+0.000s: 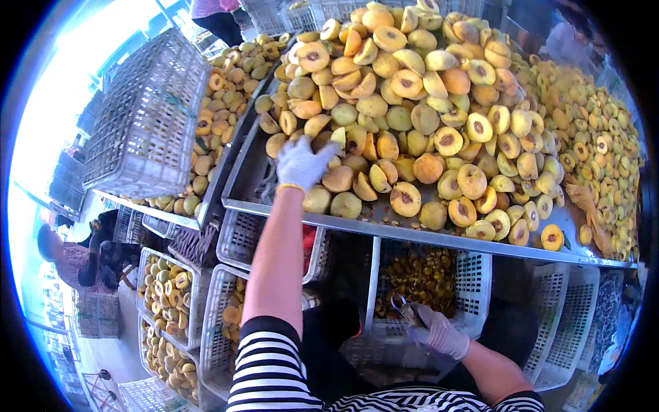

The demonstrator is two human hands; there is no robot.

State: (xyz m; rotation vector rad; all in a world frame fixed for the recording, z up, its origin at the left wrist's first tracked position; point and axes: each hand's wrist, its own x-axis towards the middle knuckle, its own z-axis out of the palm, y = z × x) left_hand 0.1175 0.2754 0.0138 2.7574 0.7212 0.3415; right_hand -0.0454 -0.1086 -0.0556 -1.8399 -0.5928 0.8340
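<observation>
Loosely splayed, the white-gloved left hand (305, 163) reaches forward at full stretch, heaped yellow halved fruit (425, 119) lying beneath and beyond its fingertips; lower right, the white-gloved right hand (441, 332), angled inward, clasps a slim looped metal tool (415, 315).

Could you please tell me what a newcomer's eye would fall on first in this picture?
Most likely the big heap of halved yellow fruit on the metal table, filling the upper middle. Next comes the gloved left hand, reaching to the heap's near left edge, while the right hand holds a small tool lower down. A large pale crate tilts at upper left.
</observation>
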